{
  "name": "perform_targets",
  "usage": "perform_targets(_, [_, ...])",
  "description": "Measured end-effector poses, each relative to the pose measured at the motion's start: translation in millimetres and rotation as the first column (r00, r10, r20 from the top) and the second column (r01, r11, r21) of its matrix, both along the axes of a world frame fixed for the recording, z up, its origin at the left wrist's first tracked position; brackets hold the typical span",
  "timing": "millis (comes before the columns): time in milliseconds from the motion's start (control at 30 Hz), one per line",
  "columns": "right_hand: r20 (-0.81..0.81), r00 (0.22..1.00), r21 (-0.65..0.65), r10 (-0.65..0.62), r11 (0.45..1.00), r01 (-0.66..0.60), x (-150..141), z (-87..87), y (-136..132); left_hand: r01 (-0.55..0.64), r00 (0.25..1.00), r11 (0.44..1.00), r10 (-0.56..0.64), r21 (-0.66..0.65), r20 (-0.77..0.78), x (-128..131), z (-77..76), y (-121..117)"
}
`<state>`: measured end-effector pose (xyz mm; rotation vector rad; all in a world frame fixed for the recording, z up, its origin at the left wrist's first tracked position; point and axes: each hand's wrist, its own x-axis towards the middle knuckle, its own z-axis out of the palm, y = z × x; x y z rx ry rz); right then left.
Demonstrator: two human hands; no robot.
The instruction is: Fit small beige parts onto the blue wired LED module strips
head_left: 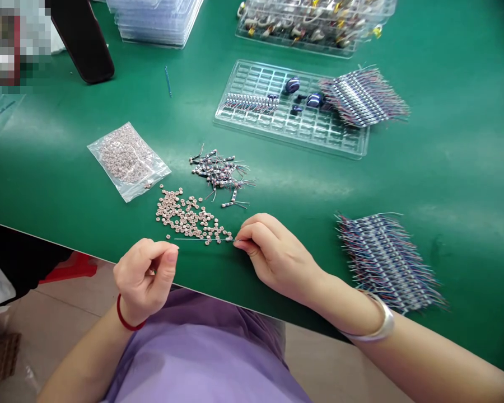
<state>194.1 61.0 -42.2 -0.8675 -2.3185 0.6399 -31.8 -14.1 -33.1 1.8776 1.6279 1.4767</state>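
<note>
My right hand point(273, 252) pinches one end of a thin, straight metal wire point(193, 239) between thumb and forefinger. The wire runs level to the left, just over the near edge of a scatter of small beige ring-shaped beads point(182, 215). My left hand point(147, 274) is closed, thumb against the curled forefinger, near the wire's far end; what it holds, if anything, is too small to make out. Beyond the beads lies a loose pile of small components with wire leads point(220, 170). A clear bag of the same beads point(126, 157) rests to the left.
Bundled rows of leaded components point(388, 263) lie by my right forearm, and another bundle point(365, 98) overlaps a clear compartment tray point(294, 131). Farther back are stacked clear trays point(155, 22), filled trays point(315, 28) and a dark phone-like slab point(84, 42). The green table's edge point(67, 246) runs before me.
</note>
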Motion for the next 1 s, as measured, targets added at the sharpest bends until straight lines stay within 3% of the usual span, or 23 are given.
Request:
perform_targets(233, [0.012, 0.999, 0.02, 0.041, 0.999, -0.042, -0.4, 0.5, 0.3, 0.03, 0.999, 1.0, -0.03, 0.008, 0.009, 1.1, 1.5, 1.9])
perform_targets(733, [0.05, 0.994, -0.083, 0.099, 0.992, -0.095, 0.0, 4.5, 3.5, 0.022, 0.999, 0.999, -0.021, 0.025, -0.031, 4.7, 5.7, 2.7])
perform_targets(900, [0.054, 0.994, -0.071, 0.096, 0.993, -0.092, -1.4, 2.9, 2.3, -0.015, 1.0, 1.0, 0.015, -0.022, -0.014, 1.6, 11.8, 0.8])
perform_targets(1000, [0.021, 0.996, -0.073, 0.085, 0.994, -0.083, -0.9, 0.7, 0.7, -0.048, 0.992, 0.996, 0.038, -0.079, -0.12, -10.3, 15.3, -0.3])
